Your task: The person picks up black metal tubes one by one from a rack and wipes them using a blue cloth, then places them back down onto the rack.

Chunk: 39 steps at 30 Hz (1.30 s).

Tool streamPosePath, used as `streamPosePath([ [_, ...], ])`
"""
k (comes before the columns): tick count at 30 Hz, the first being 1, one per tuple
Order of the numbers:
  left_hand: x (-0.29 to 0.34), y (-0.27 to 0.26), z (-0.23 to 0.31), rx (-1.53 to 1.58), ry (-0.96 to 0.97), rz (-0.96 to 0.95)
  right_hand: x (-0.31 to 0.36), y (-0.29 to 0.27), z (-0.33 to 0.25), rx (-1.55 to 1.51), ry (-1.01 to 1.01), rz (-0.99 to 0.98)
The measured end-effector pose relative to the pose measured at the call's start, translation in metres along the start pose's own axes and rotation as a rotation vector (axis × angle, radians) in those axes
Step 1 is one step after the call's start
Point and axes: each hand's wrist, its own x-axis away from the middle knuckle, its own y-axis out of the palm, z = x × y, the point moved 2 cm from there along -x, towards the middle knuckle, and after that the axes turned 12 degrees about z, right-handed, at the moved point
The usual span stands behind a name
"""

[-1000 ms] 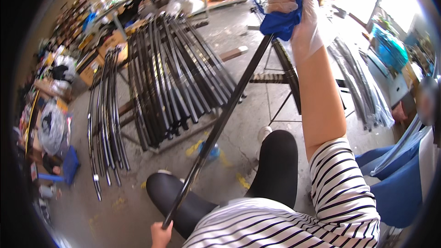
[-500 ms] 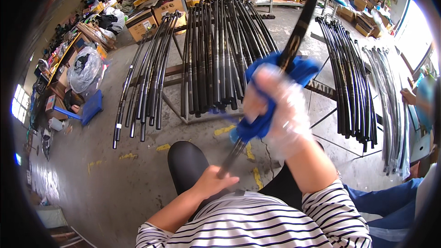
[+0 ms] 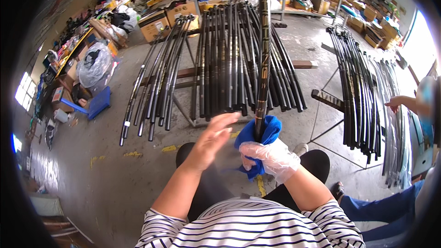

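Note:
My right hand [image 3: 271, 157], in a clear plastic glove, is closed around a blue cloth [image 3: 272, 127] that wraps the lower part of a black fishing rod [image 3: 263, 69]. This rod stands nearly upright in front of me, with gold markings along it and its upper end beyond the top of the view. Bare and off the rod, my left hand [image 3: 209, 142] is raised to its left, fingers stretched out and holding nothing. Just past my hands, a broad row of similar black rods [image 3: 225, 64] lies on a rack.
A smaller group of rods [image 3: 158, 87] rests at the left, another [image 3: 351, 96] at the right. Beyond that hang rods in clear sleeves [image 3: 392, 119], where a co-worker's hand [image 3: 399, 103] reaches. A blue trolley [image 3: 98, 103] and cardboard boxes [image 3: 154, 26] stand farther left.
My left hand has let go of the rod's lower end and risen. My right hand has come down and nearer with the cloth, and the rod has swung from a rightward slant to nearly upright.

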Motion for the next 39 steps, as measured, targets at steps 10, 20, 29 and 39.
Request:
streamPosePath([
  [10,-0.029,0.021,0.004,0.100,-0.128,0.001,-0.004,0.002,0.048,0.084,-0.054,0.057],
  [20,-0.078,-0.098,-0.051,-0.240,-0.215,0.693,-0.021,-0.096,0.077,0.327,0.238,0.178],
  [29,-0.108,-0.185,-0.136,-1.086,-0.255,0.600,-0.052,-0.134,0.105,0.287,0.192,0.350],
  [39,-0.112,-0.189,-0.141,-1.152,-0.296,0.539,-0.059,-0.125,0.093,0.331,0.206,0.307],
])
